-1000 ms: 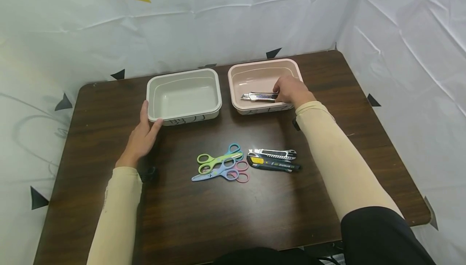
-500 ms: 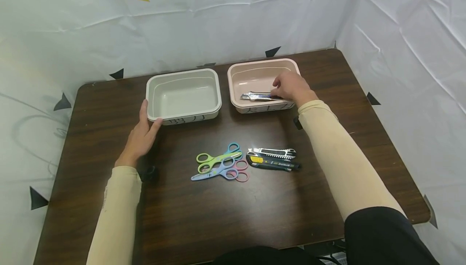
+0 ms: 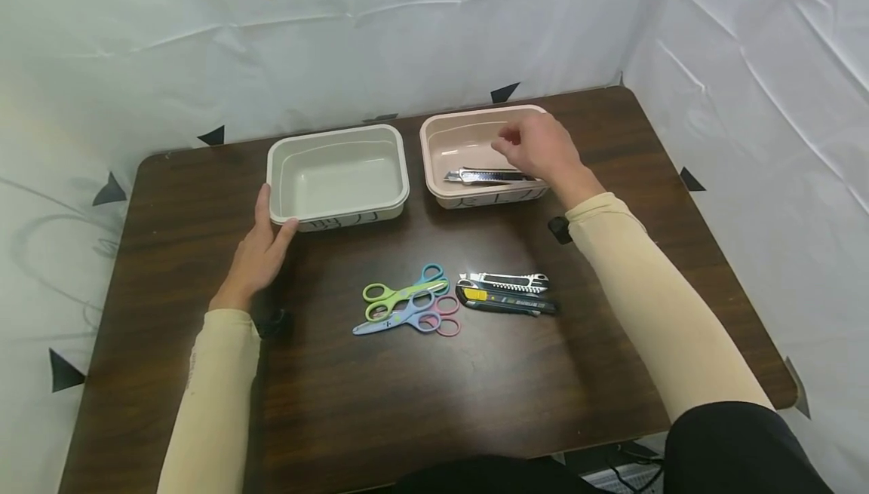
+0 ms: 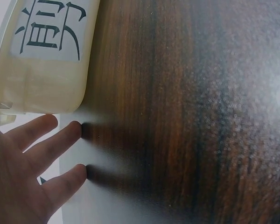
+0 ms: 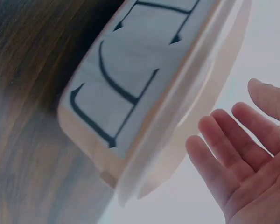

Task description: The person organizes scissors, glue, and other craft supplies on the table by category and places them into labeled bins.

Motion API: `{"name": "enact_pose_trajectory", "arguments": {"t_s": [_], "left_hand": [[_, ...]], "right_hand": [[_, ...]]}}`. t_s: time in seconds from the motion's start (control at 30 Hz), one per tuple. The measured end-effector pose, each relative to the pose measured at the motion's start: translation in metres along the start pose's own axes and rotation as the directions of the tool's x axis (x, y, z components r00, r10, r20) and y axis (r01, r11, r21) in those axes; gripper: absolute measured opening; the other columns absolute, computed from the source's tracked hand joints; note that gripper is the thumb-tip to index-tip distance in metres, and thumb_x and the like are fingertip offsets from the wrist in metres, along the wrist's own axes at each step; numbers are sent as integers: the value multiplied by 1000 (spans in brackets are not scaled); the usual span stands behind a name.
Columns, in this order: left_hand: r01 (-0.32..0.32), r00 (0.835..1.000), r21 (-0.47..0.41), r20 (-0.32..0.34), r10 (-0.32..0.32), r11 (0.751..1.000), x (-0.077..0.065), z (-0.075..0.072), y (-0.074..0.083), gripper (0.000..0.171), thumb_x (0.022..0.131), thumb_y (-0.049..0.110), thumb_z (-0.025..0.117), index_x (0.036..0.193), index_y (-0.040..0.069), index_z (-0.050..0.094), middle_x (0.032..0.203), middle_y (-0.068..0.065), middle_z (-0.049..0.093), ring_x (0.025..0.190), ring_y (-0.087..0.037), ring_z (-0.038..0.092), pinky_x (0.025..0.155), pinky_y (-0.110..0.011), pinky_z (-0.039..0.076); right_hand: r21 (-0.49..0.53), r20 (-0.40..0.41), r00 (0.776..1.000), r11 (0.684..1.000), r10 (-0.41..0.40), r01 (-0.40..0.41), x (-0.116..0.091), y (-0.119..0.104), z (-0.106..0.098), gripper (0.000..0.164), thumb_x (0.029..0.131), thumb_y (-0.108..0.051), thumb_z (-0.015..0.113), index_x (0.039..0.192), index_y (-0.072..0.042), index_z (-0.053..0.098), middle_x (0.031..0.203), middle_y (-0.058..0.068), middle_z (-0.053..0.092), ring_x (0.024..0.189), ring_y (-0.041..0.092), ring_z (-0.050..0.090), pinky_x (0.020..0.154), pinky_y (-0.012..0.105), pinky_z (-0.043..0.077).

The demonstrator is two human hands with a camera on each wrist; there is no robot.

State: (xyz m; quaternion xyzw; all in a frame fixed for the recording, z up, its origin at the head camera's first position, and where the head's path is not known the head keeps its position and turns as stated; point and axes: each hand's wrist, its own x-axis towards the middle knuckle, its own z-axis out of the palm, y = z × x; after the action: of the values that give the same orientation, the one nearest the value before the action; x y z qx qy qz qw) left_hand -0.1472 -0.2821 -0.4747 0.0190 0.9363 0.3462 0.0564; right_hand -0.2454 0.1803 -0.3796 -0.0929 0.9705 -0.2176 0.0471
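My left hand (image 3: 253, 260) rests its spread fingers and thumb at the near left corner of a pale grey-green box (image 3: 353, 219); in the left wrist view this box (image 4: 46, 79) bears a label with black writing. Over the pink box (image 3: 468, 200) hovers my right hand (image 3: 543, 148), holding nothing. A silver utility knife (image 3: 485, 176) lies in the pink box, its right end partly behind the hand. The right wrist view shows bent, relaxed fingers (image 5: 214, 158) apart from the pink box's rim (image 5: 172, 116).
Overlapping scissors lie mid-table: a green pair (image 3: 400, 299), a light blue pair (image 3: 400, 319) and a pink-handled pair (image 3: 449, 317), with blue handles (image 3: 432, 273) behind. Beside them are a silver utility knife (image 3: 509, 282) and a black-and-yellow one (image 3: 505, 300). White sheeting (image 3: 407, 41) backs the brown table (image 3: 339, 403).
My right hand has let go of the silver utility knife in the pink box and risen above it. My left hand has stayed at the grey-green box. The head view has shifted slightly.
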Motion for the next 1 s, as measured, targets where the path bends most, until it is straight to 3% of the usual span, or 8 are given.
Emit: {"name": "enact_pose_trajectory", "arguments": {"t_s": [0.23, 0.37, 0.53, 0.7, 0.83, 1.0], "left_hand": [[9, 1000, 0, 15, -9, 1000, -2, -1, 2, 78, 96, 61, 35, 148, 41, -20, 156, -21, 19, 132, -49, 32, 100, -68, 24], [13, 1000, -5, 22, -13, 1000, -2, 0, 3, 77, 95, 62, 34, 146, 45, -21, 156, -19, 18, 133, -48, 31, 101, -68, 23], [21, 999, -9, 29, -21, 1000, -3, 0, 4, 77, 95, 63, 34, 146, 45, -21, 156, -19, 18, 132, -49, 32, 100, -69, 24], [15, 1000, -10, 26, -15, 1000, -3, -1, 5, 77, 95, 62, 35, 146, 45, -21, 156, -19, 19, 133, -48, 32, 100, -69, 24], [14, 1000, -8, 21, -14, 1000, -3, -1, 6, 77, 95, 61, 34, 146, 44, -21, 156, -20, 19, 133, -48, 32, 101, -68, 23], [18, 1000, -8, 23, -18, 1000, -4, 0, 5, 77, 95, 62, 34, 146, 45, -21, 156, -20, 18, 133, -49, 31, 100, -69, 23]], "right_hand": [[18, -127, 990, 998, -56, 59, -26, -15, -14, 36, 96, -35, 54, 121, -13, 67, 111, 8, 66, 101, 24, 58, 87, 43, 46], [25, -188, 976, 993, -106, 113, -42, -21, -20, 33, 95, -34, 56, 116, -13, 69, 100, 5, 67, 88, 21, 59, 75, 38, 46], [21, -204, 960, 979, -194, 202, -65, -28, -20, 25, 93, -32, 61, 105, -12, 73, 85, 2, 67, 74, 17, 57, 64, 32, 42], [17, -152, 952, 962, -266, 271, -88, -30, -11, 19, 89, -29, 67, 99, -13, 74, 79, -1, 66, 70, 14, 56, 63, 31, 43], [6, -48, 958, 959, -283, 283, -102, -25, 1, 17, 88, -29, 70, 97, -15, 74, 79, -4, 65, 70, 12, 56, 64, 31, 45], [0, 121, 959, 967, -254, 256, -114, -12, 16, 24, 87, -28, 72, 105, -12, 72, 91, -1, 68, 81, 16, 61, 73, 36, 49]]}}
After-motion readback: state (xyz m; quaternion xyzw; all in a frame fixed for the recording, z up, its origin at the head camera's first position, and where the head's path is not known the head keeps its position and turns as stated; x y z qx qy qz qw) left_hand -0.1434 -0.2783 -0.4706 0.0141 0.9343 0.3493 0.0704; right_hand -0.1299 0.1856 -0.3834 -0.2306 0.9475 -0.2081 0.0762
